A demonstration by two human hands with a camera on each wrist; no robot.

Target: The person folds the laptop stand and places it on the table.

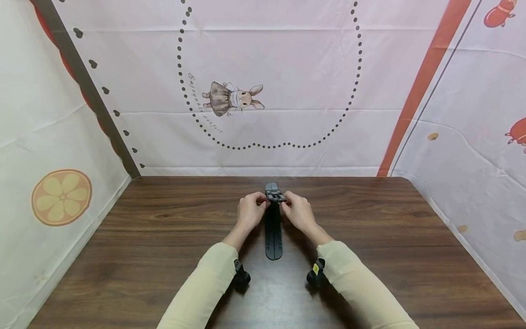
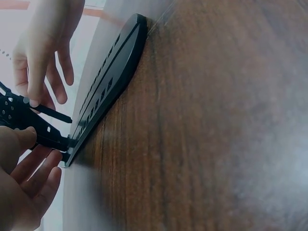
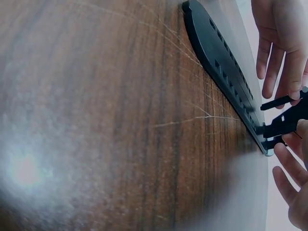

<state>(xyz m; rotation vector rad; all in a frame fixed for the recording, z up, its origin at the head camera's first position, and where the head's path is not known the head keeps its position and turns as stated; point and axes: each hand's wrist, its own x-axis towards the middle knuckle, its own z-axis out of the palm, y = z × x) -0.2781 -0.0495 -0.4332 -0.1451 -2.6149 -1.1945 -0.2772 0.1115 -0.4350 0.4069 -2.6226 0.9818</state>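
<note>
A black folding stand [image 1: 273, 233] lies lengthwise on the table, its long, slotted base [image 2: 108, 79] round-ended and flat. At its far end a hinged bracket [image 1: 274, 195] rises above the base, with a narrow bar [image 3: 279, 102] beside it. My left hand [image 1: 250, 210] pinches the bracket's left side between thumb and fingers. From the right, my right hand [image 1: 299, 211] pinches the opposite side. In the right wrist view, the right thumb lies on the bracket while other fingers spread below. Part of the bracket is cut off in both wrist views.
The brown wood-grain table [image 1: 164, 219] spreads around the stand. Behind it hangs a pale printed cloth [image 1: 287, 82] with a rabbit figure, and similar cloth stands at both sides. Small black cameras [image 1: 241, 276] are strapped at both wrists.
</note>
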